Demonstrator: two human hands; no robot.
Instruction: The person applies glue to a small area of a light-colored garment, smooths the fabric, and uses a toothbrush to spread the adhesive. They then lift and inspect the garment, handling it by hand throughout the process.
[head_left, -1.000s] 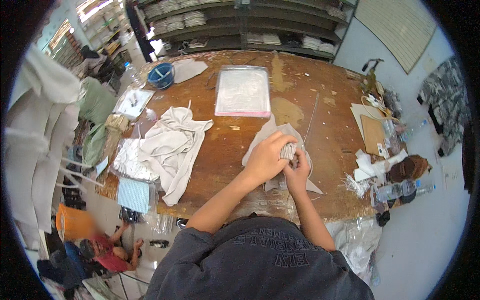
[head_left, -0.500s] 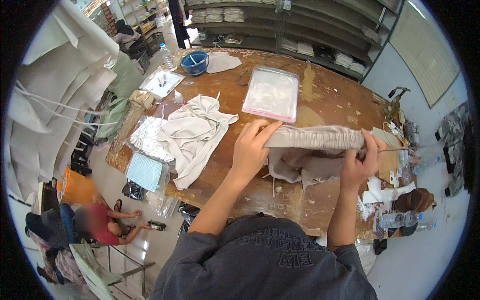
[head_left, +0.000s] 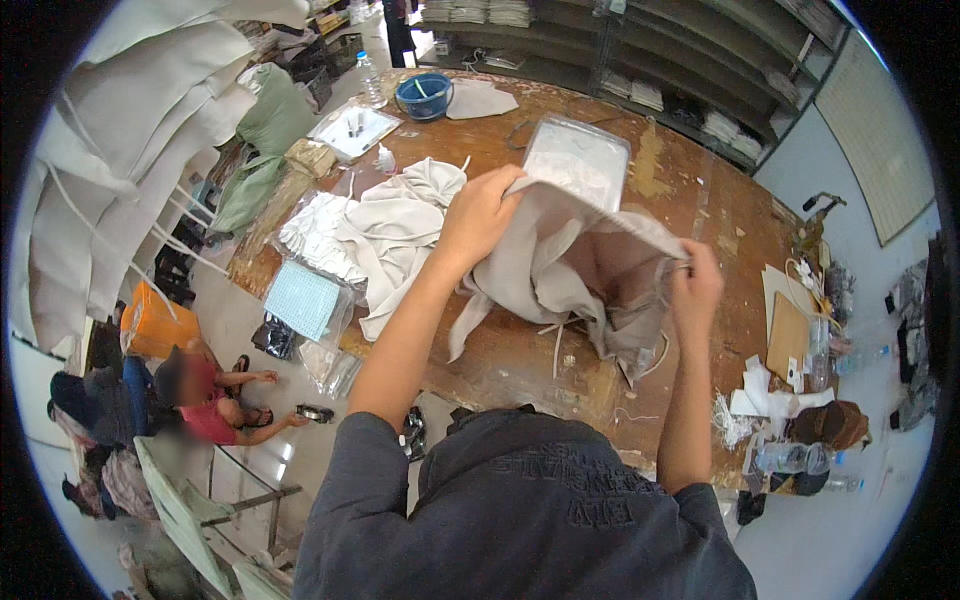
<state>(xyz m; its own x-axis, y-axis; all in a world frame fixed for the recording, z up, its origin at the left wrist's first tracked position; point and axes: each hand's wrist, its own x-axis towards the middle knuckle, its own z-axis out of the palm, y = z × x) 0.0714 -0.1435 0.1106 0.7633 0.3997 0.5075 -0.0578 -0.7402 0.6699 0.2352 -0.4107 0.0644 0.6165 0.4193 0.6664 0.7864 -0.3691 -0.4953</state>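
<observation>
Between my hands hangs a light beige garment [head_left: 545,255], its opening spread so that the darker inside shows. My left hand [head_left: 482,218] grips the upper left of its edge. At the right end of that edge my right hand [head_left: 697,280] is closed on the cloth. The lower folds hang down to the brown table [head_left: 500,390], and thin cords trail from them. A second beige garment [head_left: 405,215] lies crumpled left of my left hand. Beyond the held cloth is a clear flat package [head_left: 577,160], partly covered by it.
White pieces in plastic [head_left: 322,238] and a light blue packet [head_left: 302,300] lie at the table's left edge. A blue bucket [head_left: 424,100] and a water bottle [head_left: 370,82] stand at the back. Bottles [head_left: 793,458] and a brown cap [head_left: 830,425] sit at right. Another person [head_left: 207,395] sits low at left.
The gathered waistband, earlier stretched flat between my hands, now hangs as an open, spread edge. My left hand has moved up and slightly left; my right hand has moved slightly left.
</observation>
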